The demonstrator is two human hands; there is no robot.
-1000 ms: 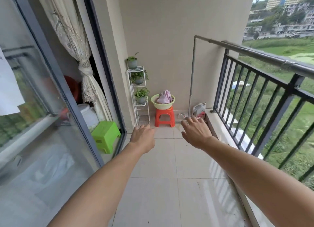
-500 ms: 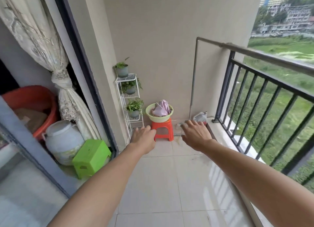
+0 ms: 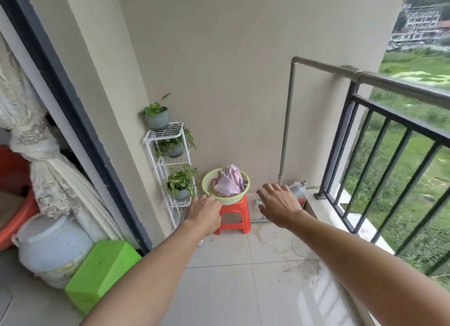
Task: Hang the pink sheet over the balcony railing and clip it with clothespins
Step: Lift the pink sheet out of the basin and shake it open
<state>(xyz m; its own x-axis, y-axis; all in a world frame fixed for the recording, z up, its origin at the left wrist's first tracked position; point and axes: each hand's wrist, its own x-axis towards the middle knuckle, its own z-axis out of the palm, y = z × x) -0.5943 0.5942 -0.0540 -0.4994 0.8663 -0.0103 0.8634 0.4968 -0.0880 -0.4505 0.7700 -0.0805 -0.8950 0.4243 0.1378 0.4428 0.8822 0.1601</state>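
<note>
The pink sheet (image 3: 230, 181) lies bunched in a light green basin (image 3: 207, 180) that sits on a small red stool (image 3: 235, 213) against the far wall. Both my arms stretch forward toward it. My left hand (image 3: 204, 213) hangs in front of the basin's left rim, fingers loosely curled, holding nothing. My right hand (image 3: 280, 204) is spread, fingers relaxed, to the right of the basin and short of it. The dark balcony railing (image 3: 379, 152) with a grey metal pipe (image 3: 365, 78) along its top runs down the right side. No clothespins are visible.
A white wire rack (image 3: 168, 155) with potted plants stands left of the stool. A plastic jug (image 3: 298, 191) sits in the far right corner. At the left are a green stool (image 3: 102, 272), a pale lidded jar (image 3: 51, 250), a curtain (image 3: 31, 140) and the door frame.
The view has advanced along the balcony toward the basin, which now looks larger and nearer. Both hands stay outstretched and hold nothing; the sliding glass door has dropped out of view.
</note>
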